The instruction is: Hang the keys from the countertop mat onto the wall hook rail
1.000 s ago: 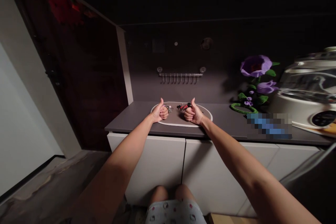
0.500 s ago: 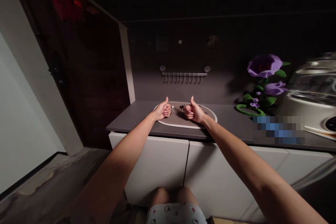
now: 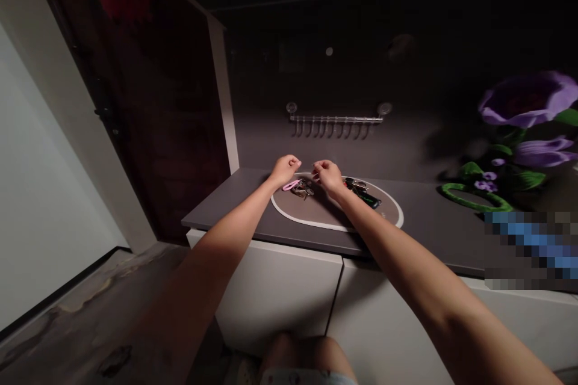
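My left hand (image 3: 286, 169) hovers over the left part of an oval mat (image 3: 323, 210), its fingers curled in with nothing visible in them. Just below it lies a bunch of keys (image 3: 303, 188) with a pink strap loop (image 3: 291, 185). My right hand (image 3: 329, 175) is above the mat's middle, fingers loosely bent and slightly apart, holding nothing I can see. Beside its wrist lies another bunch of keys (image 3: 357, 184) with a black fob (image 3: 369, 198), partly hidden by the right forearm. A small gap separates the two hands.
A clear rail with several hooks (image 3: 336, 120) is fixed to the back wall. Right on the dark counter (image 3: 418, 210) stand purple flowers (image 3: 528, 99) with a green ring base (image 3: 474, 197). White cabinet doors (image 3: 289, 280) are below; a dark door (image 3: 158, 132) is left.
Both hands have left their thumbs-up fists; the thumbs are lowered and the wrists turned inward. The hands are closer together, uncovering both key bunches. The view has moved nearer the mat.
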`<act>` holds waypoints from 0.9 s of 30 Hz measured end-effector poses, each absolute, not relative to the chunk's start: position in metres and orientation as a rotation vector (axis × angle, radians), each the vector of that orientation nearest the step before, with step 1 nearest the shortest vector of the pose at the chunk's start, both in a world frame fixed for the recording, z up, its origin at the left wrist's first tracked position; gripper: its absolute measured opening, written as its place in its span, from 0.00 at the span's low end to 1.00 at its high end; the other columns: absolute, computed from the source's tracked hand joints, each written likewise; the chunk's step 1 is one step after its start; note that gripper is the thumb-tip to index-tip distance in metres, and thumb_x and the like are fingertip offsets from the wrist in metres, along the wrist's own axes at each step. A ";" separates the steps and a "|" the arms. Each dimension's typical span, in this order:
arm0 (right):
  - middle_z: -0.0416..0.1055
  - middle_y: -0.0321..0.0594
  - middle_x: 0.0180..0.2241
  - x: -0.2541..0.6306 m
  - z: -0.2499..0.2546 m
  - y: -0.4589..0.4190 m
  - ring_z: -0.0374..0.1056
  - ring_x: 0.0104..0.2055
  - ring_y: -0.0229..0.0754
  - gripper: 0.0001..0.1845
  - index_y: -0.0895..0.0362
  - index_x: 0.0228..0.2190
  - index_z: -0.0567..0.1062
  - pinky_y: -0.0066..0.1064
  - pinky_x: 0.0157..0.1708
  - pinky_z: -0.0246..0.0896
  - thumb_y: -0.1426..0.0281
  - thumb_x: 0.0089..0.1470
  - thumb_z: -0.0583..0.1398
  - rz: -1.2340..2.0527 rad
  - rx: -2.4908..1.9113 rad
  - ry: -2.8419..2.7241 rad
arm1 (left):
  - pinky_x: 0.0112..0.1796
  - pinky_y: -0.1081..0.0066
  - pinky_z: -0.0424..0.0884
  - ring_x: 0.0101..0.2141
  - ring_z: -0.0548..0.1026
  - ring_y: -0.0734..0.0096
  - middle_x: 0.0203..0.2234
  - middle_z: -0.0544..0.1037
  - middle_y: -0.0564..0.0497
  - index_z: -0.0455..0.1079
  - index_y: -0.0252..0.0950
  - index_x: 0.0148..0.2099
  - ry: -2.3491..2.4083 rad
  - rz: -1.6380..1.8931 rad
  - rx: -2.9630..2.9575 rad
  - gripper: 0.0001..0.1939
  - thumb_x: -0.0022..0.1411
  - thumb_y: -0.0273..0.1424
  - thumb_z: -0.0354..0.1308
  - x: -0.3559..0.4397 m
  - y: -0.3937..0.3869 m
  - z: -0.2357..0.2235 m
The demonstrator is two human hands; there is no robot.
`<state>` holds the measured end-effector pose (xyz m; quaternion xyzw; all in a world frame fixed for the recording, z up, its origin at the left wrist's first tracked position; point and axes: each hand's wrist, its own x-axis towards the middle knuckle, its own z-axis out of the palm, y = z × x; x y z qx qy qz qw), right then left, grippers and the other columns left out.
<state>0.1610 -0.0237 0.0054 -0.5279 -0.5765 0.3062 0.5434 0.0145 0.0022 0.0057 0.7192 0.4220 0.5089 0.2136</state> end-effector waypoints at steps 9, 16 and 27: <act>0.72 0.43 0.33 0.167 -0.020 -0.009 0.66 0.35 0.39 0.11 0.59 0.31 0.72 0.30 0.40 0.57 0.70 0.52 0.51 0.130 -1.396 -1.707 | 0.38 0.72 0.65 0.33 0.70 0.72 0.32 0.75 0.47 0.73 0.34 0.36 1.316 1.179 2.444 0.10 0.54 0.29 0.52 0.010 0.011 -0.017; 0.73 0.42 0.30 0.168 -0.026 -0.008 0.65 0.32 0.38 0.09 0.59 0.29 0.73 0.27 0.37 0.56 0.71 0.50 0.53 0.151 -1.505 -1.794 | 0.40 0.70 0.64 0.37 0.71 0.66 0.36 0.76 0.45 0.73 0.35 0.42 1.356 1.010 2.512 0.15 0.55 0.36 0.53 0.011 0.018 -0.027; 0.73 0.40 0.28 0.166 -0.025 -0.010 0.64 0.29 0.36 0.06 0.59 0.25 0.73 0.25 0.33 0.55 0.74 0.48 0.55 0.235 -1.521 -1.818 | 0.32 0.73 0.63 0.28 0.69 0.72 0.27 0.75 0.50 0.74 0.33 0.36 1.373 0.952 2.382 0.11 0.52 0.29 0.54 0.013 0.028 -0.038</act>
